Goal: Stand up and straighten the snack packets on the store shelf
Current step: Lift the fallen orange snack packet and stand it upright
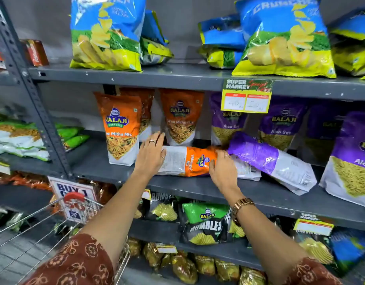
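Note:
An orange-and-white snack packet [185, 160] lies flat on its side on the grey middle shelf [198, 187]. My left hand [151, 153] grips its white end and my right hand [223, 168] grips its orange end. Just right of it a purple packet [268, 159] also lies tipped over, partly on top of another fallen white-backed packet [247, 171]. Behind them, orange packets [121, 128] [181, 118] stand upright, and purple packets [280, 124] stand upright further right.
Large blue-and-yellow chip bags [107, 31] fill the upper shelf. A yellow price tag [246, 98] hangs from its edge. Black and green packets [204, 221] sit on the lower shelf. A wire shopping trolley [60, 219] stands at the lower left, beside the shelf upright [31, 95].

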Tool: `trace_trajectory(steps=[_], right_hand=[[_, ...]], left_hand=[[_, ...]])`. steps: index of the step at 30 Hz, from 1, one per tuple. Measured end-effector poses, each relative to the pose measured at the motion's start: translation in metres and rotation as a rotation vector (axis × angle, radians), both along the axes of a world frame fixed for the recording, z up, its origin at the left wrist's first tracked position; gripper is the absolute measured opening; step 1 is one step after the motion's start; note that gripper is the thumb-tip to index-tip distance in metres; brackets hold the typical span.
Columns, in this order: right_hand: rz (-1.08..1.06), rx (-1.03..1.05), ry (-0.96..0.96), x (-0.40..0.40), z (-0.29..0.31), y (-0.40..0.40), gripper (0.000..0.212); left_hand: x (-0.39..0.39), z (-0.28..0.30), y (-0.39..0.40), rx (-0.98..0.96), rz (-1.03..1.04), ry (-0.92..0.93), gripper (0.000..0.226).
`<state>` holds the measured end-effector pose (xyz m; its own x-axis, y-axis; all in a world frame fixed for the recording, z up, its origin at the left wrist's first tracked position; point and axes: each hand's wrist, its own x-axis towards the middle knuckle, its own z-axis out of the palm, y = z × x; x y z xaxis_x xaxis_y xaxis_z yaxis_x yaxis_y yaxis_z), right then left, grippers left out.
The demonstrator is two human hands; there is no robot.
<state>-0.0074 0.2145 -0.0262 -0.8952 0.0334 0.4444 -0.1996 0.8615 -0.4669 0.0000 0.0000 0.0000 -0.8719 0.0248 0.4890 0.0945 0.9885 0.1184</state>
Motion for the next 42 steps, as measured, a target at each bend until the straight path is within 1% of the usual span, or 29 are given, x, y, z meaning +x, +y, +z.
trace_trajectory(steps=[2,4,12,19,21,25,27,29,30,32,33,35,38,41,42], right_hand=[[-0.089,-0.057,-0.094,-0.009,-0.001,-0.009,0.028],[-0.168,-0.100,-0.186,-0.014,-0.006,-0.016,0.029],[-0.342,-0.409,-0.480,-0.034,-0.033,-0.038,0.049],[-0.428,-0.706,-0.479,-0.046,-0.039,-0.047,0.057],[-0.470,-0.833,-0.473,-0.047,-0.040,-0.051,0.057],[-0.521,-1.104,-0.450,-0.049,-0.045,-0.062,0.050],[-0.541,-1.233,-0.434,-0.054,-0.047,-0.067,0.044],[-0.566,-1.312,-0.402,-0.058,-0.046,-0.071,0.038],[-0.585,-1.324,-0.378,-0.060,-0.045,-0.074,0.039],[-0.637,-1.277,-0.329,-0.065,-0.045,-0.077,0.040],[-0.654,-1.242,-0.302,-0.067,-0.043,-0.079,0.036],[-0.642,-1.163,-0.248,-0.069,-0.034,-0.082,0.021],[-0.537,-1.085,-0.172,-0.075,-0.017,-0.083,0.014],[-0.410,-1.006,-0.105,-0.084,0.002,-0.084,0.012],[-0.367,-0.973,-0.073,-0.087,0.009,-0.086,0.016]], left_hand=[[-0.010,-0.003,-0.006,0.092,0.002,-0.057,0.054],[-0.020,-0.010,-0.011,0.117,-0.020,-0.106,0.054],[-0.075,-0.024,-0.031,0.286,-0.123,-0.282,0.049],[-0.116,-0.039,-0.039,0.522,-0.089,-0.434,0.055],[-0.125,-0.042,-0.040,0.597,-0.092,-0.468,0.057],[-0.139,-0.045,-0.042,0.742,-0.071,-0.518,0.054],[-0.143,-0.044,-0.044,0.781,-0.058,-0.523,0.055],[-0.146,-0.045,-0.045,0.811,-0.051,-0.506,0.055],[-0.146,-0.046,-0.046,0.827,-0.047,-0.494,0.055],[-0.145,-0.048,-0.048,0.853,-0.046,-0.470,0.054],[-0.144,-0.048,-0.049,0.870,-0.043,-0.457,0.053],[-0.141,-0.050,-0.052,0.920,-0.026,-0.429,0.051],[-0.131,-0.054,-0.055,1.045,0.012,-0.387,0.048],[-0.119,-0.062,-0.055,1.251,0.047,-0.298,0.049],[-0.115,-0.065,-0.055,1.329,0.057,-0.257,0.050]])
